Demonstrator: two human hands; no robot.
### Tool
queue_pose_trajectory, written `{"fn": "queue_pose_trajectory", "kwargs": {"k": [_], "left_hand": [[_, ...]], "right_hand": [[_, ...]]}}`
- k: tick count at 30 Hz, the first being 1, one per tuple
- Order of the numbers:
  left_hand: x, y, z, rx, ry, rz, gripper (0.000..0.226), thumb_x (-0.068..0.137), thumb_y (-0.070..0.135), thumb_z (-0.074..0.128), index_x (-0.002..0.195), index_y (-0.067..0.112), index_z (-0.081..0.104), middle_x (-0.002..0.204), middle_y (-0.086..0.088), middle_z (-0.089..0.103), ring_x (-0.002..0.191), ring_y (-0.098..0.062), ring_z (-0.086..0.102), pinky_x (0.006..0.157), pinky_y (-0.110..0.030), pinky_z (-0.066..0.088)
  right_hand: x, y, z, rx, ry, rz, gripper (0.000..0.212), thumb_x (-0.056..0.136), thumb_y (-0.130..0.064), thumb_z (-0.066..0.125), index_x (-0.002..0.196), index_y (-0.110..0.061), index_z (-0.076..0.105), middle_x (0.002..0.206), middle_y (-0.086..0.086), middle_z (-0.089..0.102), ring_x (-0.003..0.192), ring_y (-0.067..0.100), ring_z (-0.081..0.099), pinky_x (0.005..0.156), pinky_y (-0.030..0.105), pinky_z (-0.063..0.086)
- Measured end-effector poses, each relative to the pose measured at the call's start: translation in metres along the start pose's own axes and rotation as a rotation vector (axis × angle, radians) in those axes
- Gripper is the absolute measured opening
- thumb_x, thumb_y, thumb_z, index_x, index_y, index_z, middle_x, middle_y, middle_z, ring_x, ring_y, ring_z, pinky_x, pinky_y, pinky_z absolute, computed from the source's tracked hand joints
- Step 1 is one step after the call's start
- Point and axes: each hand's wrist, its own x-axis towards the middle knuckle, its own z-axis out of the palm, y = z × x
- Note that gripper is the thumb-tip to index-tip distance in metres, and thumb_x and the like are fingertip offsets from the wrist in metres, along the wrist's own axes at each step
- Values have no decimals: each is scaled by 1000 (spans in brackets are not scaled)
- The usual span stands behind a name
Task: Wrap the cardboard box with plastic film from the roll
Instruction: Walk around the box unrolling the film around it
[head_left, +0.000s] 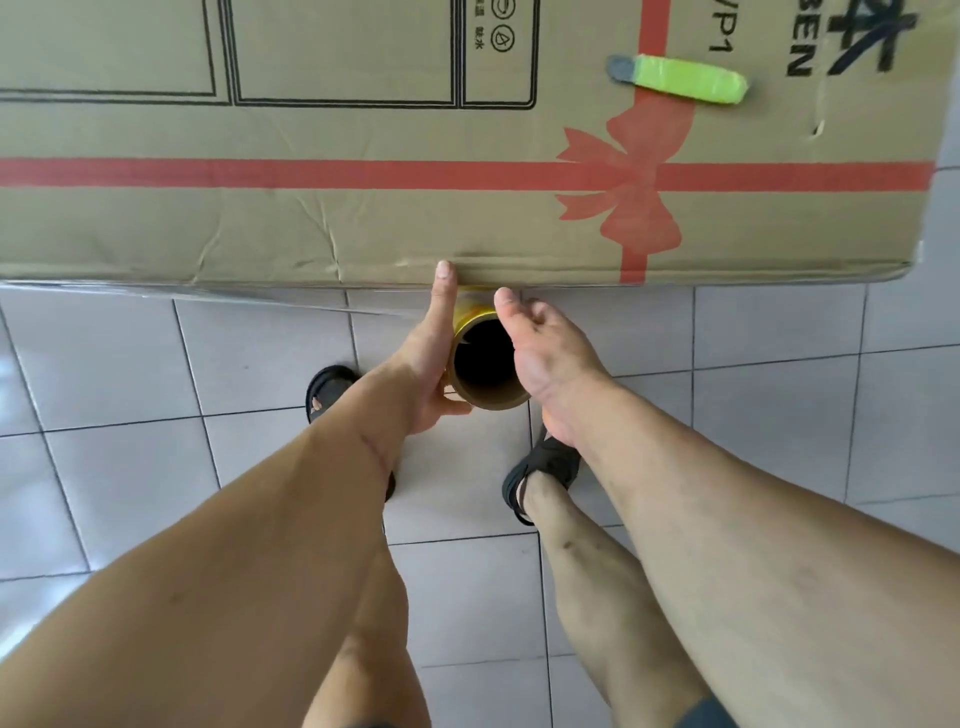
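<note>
A large cardboard box (363, 218) with a red printed ribbon and bow fills the top of the view. The roll of plastic film (485, 364), on a brown cardboard tube, stands upright against the box's near side, seen from above. My left hand (434, 358) lies along the roll's left side with fingers straight, a fingertip touching the box's top edge. My right hand (540, 348) lies against the roll's right side, thumb stretched toward the box. Clear film (234, 299) runs left from the roll along the box's side.
A utility knife with a green handle (680, 79) lies on top of the box at the right. White floor tiles (727, 415) lie below. My feet in dark sandals (543, 467) stand just behind the roll.
</note>
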Motion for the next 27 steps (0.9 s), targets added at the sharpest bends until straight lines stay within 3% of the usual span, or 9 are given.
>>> {"fn": "queue_pose_trajectory", "kwargs": {"k": [3, 6, 8, 10, 13, 16, 21, 24, 27], "left_hand": [[5, 4, 14, 9, 139, 90, 122, 70, 109, 44, 149, 18, 66, 137, -7, 77, 131, -28, 69, 123, -55, 47], [8, 5, 22, -145, 73, 67, 130, 54, 111, 55, 141, 15, 70, 127, -12, 82, 121, -31, 78, 113, -56, 58], [9, 5, 25, -177, 12, 38, 132, 60, 113, 47, 143, 13, 70, 131, -15, 80, 124, -33, 77, 113, -56, 58], [8, 1, 27, -155, -28, -2, 131, 64, 114, 39, 143, 14, 71, 133, -15, 80, 129, -35, 74, 117, -58, 53], [5, 3, 35, -66, 38, -23, 137, 48, 117, 48, 147, 25, 67, 144, -7, 74, 141, -33, 63, 125, -64, 41], [5, 7, 41, -95, 110, 24, 109, 78, 103, 50, 143, 17, 68, 137, -12, 77, 126, -32, 74, 116, -57, 55], [2, 4, 51, -152, -22, -9, 113, 89, 100, 26, 135, 10, 75, 124, -16, 83, 119, -32, 79, 107, -48, 61], [-3, 2, 56, -44, 9, -12, 112, 79, 106, 40, 139, 17, 73, 126, -10, 82, 122, -28, 77, 115, -49, 55], [3, 4, 55, -73, 113, 34, 99, 88, 95, 50, 140, 12, 69, 121, -10, 83, 114, -28, 79, 111, -49, 58]], "right_hand": [[-1, 3, -13, 61, -42, 37, 81, 82, -79, 51, 147, -31, 46, 150, -6, 50, 136, 16, 45, 103, 34, 34], [2, 5, -23, 131, -67, 12, 70, 91, -71, 48, 146, -29, 48, 151, -8, 49, 136, 12, 44, 108, 34, 33], [6, 7, -29, 100, -49, -19, 65, 96, -65, 46, 147, -25, 47, 152, -6, 48, 136, 13, 44, 105, 31, 33], [8, 9, -31, 38, -43, -29, 68, 93, -66, 50, 146, -23, 49, 149, -4, 51, 135, 15, 47, 104, 30, 35], [4, 12, -34, 59, -52, 11, 82, 81, -74, 58, 145, -24, 48, 145, -4, 55, 132, 15, 50, 102, 32, 36], [1, 12, -38, 154, -76, 38, 72, 83, -75, 54, 140, -32, 53, 142, -10, 57, 130, 12, 51, 110, 37, 37], [2, 13, -50, 106, -38, -21, 56, 98, -59, 50, 143, -26, 51, 142, -9, 53, 127, 9, 48, 96, 26, 34], [0, 14, -51, 104, 2, 8, 71, 92, -62, 57, 151, -26, 41, 133, -15, 46, 123, 7, 45, 96, 26, 32], [-4, 19, -50, 156, -14, 46, 58, 94, -65, 50, 141, -31, 51, 131, -15, 51, 124, 9, 47, 102, 32, 36]]}}
